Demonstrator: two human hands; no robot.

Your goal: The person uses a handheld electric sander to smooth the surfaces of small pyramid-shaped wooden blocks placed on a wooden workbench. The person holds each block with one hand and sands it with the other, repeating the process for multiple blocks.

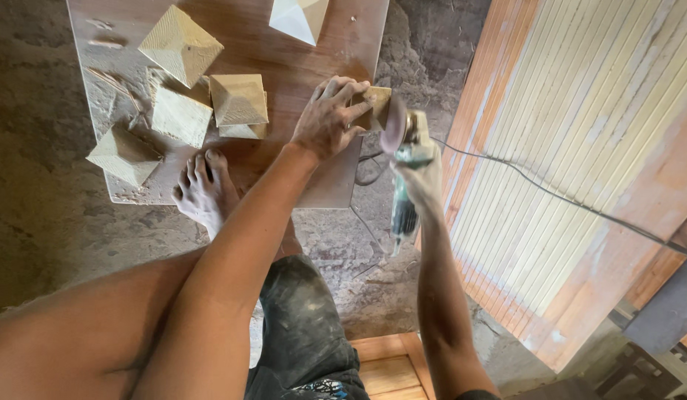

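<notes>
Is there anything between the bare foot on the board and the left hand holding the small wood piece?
No: in the head view, only bare brown board separates the foot from the left hand. The pyramid blocks sit above that stretch.

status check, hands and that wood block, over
Left hand pressing wood block on board. Right hand gripping grinder, disc at block. Cord trailing right.

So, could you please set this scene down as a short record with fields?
left hand: presses a small wooden block at the board's edge
right hand: grips an angle grinder, its disc against the block
board: brown sheet lying on the ground
other pieces: pyramid-shaped wooden blocks on the board
foot: bare, resting on the board's near edge
cable: runs off to the right
</notes>
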